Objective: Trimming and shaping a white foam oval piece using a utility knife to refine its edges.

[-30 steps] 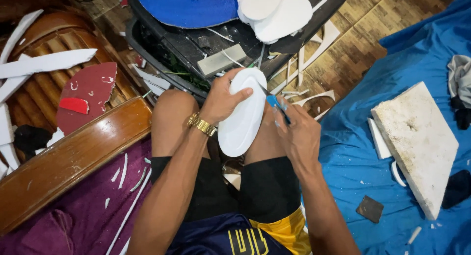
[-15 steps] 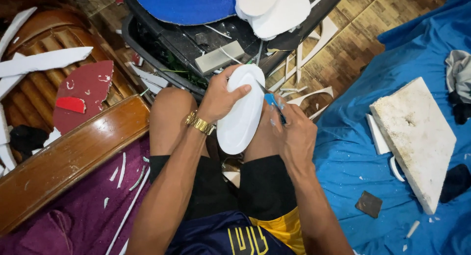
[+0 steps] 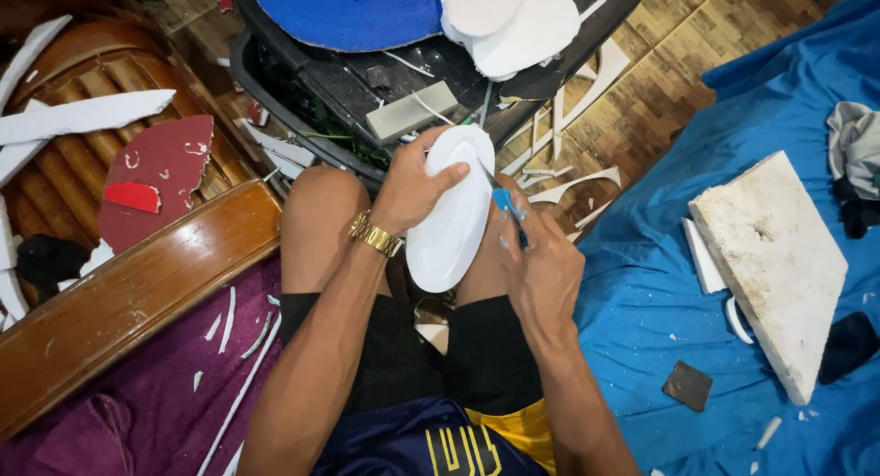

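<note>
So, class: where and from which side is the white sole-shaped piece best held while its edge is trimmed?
Probably at its upper, far end, from the left. The white piece is long, flat and rounded, resting between the knees. The left hand already wraps that end, thumb across the face. That leaves the right edge free, where the right hand works a blue-handled tool.

Room ahead of the knees is closed off by the black tray (image 3: 275,82), loaded with a blue sheet (image 3: 348,13), white cut-outs (image 3: 513,22) and a grey block (image 3: 411,111). The left side is barred by a wooden rail (image 3: 137,293). Open passage is found only on the blue cloth (image 3: 642,320), bounded farther right by the white slab (image 3: 775,256).
</note>
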